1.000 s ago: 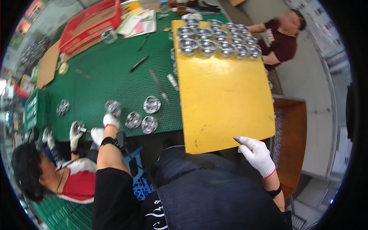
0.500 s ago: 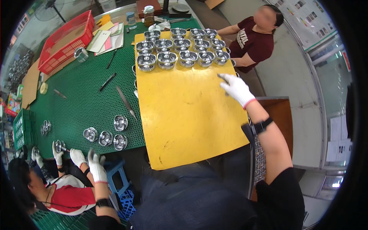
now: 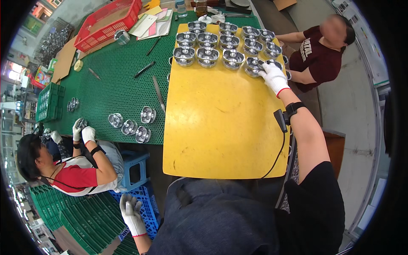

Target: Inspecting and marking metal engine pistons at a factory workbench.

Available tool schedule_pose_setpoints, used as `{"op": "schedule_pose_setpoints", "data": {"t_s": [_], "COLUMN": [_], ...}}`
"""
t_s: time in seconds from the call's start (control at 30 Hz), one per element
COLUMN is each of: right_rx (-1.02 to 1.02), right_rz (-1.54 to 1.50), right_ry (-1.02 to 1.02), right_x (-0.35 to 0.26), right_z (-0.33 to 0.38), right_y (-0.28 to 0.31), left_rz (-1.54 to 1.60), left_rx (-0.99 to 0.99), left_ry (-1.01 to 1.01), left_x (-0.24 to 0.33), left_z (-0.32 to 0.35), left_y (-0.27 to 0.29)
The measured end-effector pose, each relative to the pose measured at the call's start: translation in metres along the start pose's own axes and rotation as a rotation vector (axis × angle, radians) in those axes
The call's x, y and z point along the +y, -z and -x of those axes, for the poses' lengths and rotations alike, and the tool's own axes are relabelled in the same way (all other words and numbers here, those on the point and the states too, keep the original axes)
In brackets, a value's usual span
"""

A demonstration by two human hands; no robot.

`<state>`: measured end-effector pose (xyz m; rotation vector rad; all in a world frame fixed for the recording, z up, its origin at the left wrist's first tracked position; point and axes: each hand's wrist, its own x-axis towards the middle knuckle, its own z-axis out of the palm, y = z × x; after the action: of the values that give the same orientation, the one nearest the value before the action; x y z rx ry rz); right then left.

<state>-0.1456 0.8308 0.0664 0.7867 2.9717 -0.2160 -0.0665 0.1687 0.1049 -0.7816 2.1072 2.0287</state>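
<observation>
Metal pistons (image 3: 208, 57) stand in rows across the far part of a yellow board (image 3: 221, 123). My right hand (image 3: 273, 77), in a white glove, reaches to the right end of the nearest row. Its fingers are closed on a piston (image 3: 251, 68) there, which still stands on the board. My left hand (image 3: 132, 214), also gloved, hangs low at the left beside a blue plastic crate (image 3: 144, 195). Its fingers are loosely bent and apart, with nothing seen in them.
Several loose pistons (image 3: 129, 127) and a file (image 3: 159, 93) lie on the green mat (image 3: 127, 85). A red crate (image 3: 108, 25) stands far left. One co-worker (image 3: 76, 174) sits at the left, handling a piston; another person (image 3: 318, 55) is beyond the board's right corner.
My right hand has moved forward from over the bare board onto a piston in the nearest row. My left hand has dropped down and back from the mat's near edge. The view has shifted.
</observation>
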Motion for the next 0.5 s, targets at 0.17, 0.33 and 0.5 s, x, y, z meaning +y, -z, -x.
{"op": "schedule_pose_setpoints", "data": {"t_s": [0.17,0.33,0.5], "right_rx": [-0.016,-0.258,-0.327], "right_rz": [-0.290,-1.287,-1.534], "right_ry": [0.010,-0.239,-0.219], "right_x": [-0.024,-0.118,-0.197], "right_z": [0.062,0.167,0.222], "right_y": [0.006,0.061,0.084], "left_rz": [-0.185,-0.513,-0.419], "left_rx": [-0.298,-0.879,-1.141], "left_ry": [-0.211,-0.790,-1.264], "left_x": [0.040,0.103,0.109], "left_z": [-0.037,-0.031,-0.002], "left_y": [-0.057,-0.171,-0.242]}}
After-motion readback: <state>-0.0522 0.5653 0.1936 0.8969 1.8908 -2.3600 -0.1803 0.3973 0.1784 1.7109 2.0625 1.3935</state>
